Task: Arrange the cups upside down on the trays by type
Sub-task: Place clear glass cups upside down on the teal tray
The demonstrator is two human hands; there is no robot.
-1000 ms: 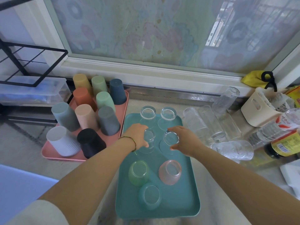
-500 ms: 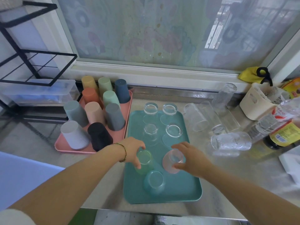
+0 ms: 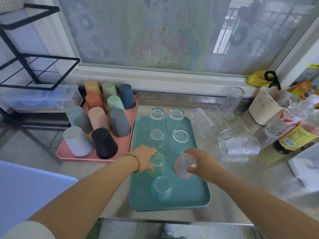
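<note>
The left hand (image 3: 144, 158) wraps its fingers (image 3: 150, 169) round the green glass (image 3: 158, 167), the right hand (image 3: 202, 163) round the pink glass (image 3: 183, 168) (both upside down), maybe to line them up.

Quantities: one pink rectangular plastic tray (image 3: 86, 159) with ten opaque plastic cups (image 3: 119, 122); one teal rectangular plastic tray (image 3: 189, 192) with four clear glass tumblers (image 3: 179, 140), one green tinted glass (image 3: 158, 165), one pink tinted glass (image 3: 183, 167) and one teal tinted glass (image 3: 161, 188), seven in total; overlapping clear glasses on the counter (image 3: 240, 147): count indeterminate.
</note>
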